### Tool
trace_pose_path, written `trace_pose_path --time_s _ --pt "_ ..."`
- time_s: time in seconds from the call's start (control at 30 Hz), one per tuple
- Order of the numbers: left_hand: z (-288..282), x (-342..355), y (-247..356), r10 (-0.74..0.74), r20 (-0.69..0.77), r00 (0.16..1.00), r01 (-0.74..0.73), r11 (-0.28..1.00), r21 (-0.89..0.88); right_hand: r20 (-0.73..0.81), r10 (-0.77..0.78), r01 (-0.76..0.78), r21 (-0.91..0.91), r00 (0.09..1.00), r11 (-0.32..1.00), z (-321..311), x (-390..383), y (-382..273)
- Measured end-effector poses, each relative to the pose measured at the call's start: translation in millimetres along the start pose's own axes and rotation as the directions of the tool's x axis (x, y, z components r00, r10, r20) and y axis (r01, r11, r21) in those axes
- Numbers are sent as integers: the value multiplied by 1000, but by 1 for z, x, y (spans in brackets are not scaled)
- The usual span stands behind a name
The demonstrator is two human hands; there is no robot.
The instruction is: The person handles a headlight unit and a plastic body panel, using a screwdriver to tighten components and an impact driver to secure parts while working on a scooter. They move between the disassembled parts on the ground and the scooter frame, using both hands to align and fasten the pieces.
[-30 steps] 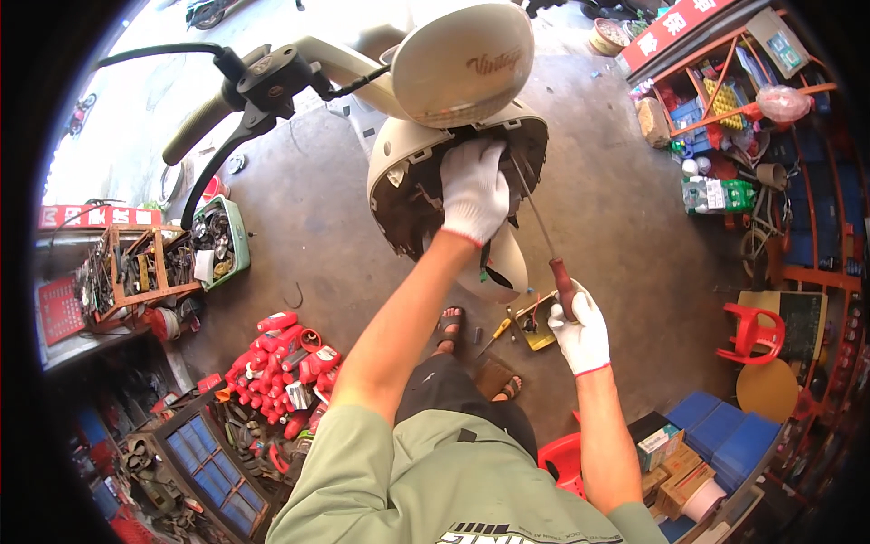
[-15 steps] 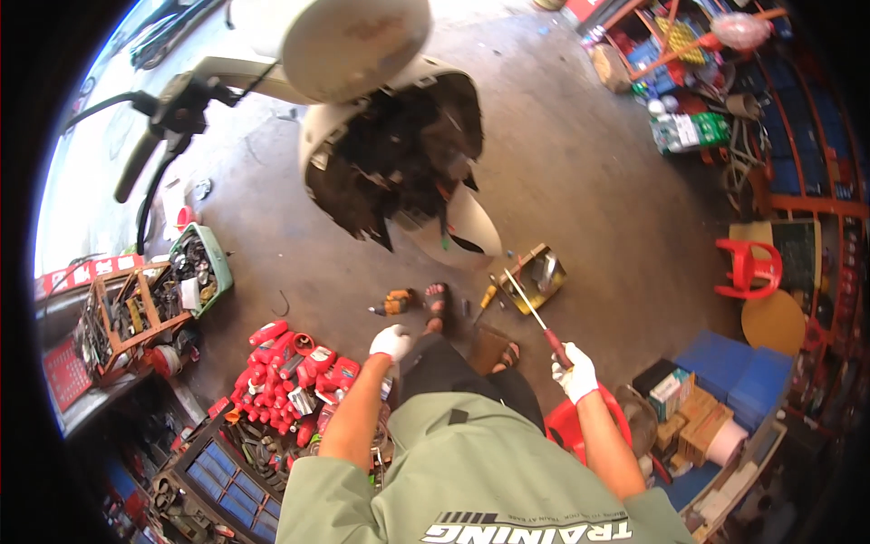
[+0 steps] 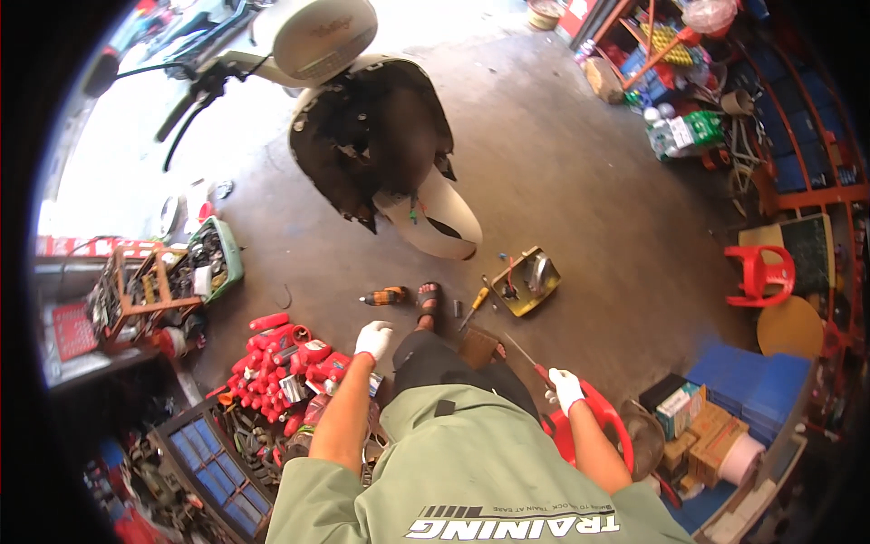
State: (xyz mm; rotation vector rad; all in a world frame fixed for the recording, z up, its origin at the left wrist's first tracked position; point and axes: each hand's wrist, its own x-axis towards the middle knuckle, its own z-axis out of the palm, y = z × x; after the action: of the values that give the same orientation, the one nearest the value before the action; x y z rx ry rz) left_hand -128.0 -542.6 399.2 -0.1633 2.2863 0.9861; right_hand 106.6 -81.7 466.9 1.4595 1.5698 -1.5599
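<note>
My left hand in a white knit glove hangs near my left thigh, fingers loosely curled and closed, with nothing visible in it. My gloved right hand is closed on a red-handled screwdriver, its long shaft pointing up-left over my right leg. Ahead is a cream scooter's open headlamp housing, dark inside, below a round mirror and handlebar; a loose cream cover hangs beneath. On the floor are a yellow tray with parts, a yellow-handled tool and an orange-black power tool.
Red plastic bottles are piled at my left, near a green bin of parts. A red stool, blue boxes and cardboard boxes stand at my right, below orange shelving.
My left hand has come out of the housing and down to my side. My right hand has lowered with the screwdriver toward my thigh. The housing now appears higher and further left.
</note>
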Motion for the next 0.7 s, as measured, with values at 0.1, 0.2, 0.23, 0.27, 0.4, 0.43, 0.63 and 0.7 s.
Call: trace_pose_path --time_s 0.1,0.2,0.23,0.27,0.4,0.43,0.63,0.7 --pt "30 -55 37 28 10 1000 -28 1000 14 72 -72 67 81 995 994 -20 9 5" --pt "49 -123 51 -65 -5 998 65 998 23 128 -83 57 194 988 979 -40 16 33" --pt "51 -142 44 -150 14 989 150 988 21 144 -64 25 258 988 966 -48 21 47" --pt "55 -156 17 -50 -83 995 54 998 43 194 -21 -38 300 981 953 -54 29 62" --pt "70 -180 -16 -159 -103 982 163 986 37 170 207 -231 137 963 963 -100 55 117" --pt "70 -182 -33 -167 -101 981 170 985 21 117 245 -250 25 962 968 -102 55 119" --pt "40 -217 -82 -170 -192 967 151 982 -112 72 202 -184 -201 977 962 -54 48 81" --pt "30 -211 -93 -163 -238 958 134 982 -134 57 159 -145 -192 986 971 -27 46 58"
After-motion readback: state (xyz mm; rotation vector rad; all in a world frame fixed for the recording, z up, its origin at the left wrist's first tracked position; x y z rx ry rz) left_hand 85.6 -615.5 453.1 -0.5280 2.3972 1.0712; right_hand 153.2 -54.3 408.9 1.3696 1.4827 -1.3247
